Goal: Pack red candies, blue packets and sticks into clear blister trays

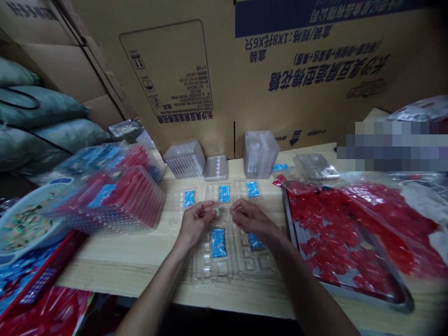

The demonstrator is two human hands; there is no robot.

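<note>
My left hand (pixel 196 223) pinches a tiny green and yellow piece (pixel 218 212) at its fingertips, above a clear plastic blister tray (pixel 233 261). My right hand (pixel 250 218) faces it, fingers curled together, with nothing visible in them. Two blue packets lie in the tray beneath my hands, one (pixel 219 242) in front of the gap between them and one (pixel 255 241) partly under my right hand. Farther back on the wooden table (pixel 115 266), several more blue packets, such as one (pixel 224 193), sit in another clear tray (pixel 213 192).
Stacks of clear trays (pixel 261 154) stand against a large cardboard carton (pixel 308 79). Red-filled trays (pixel 115 200) are piled to the left, beside a bowl of mixed pieces (pixel 28 224). To the right, a metal tray (pixel 345 242) holds red pieces under plastic. Grey sacks (pixel 38 112) lie far left.
</note>
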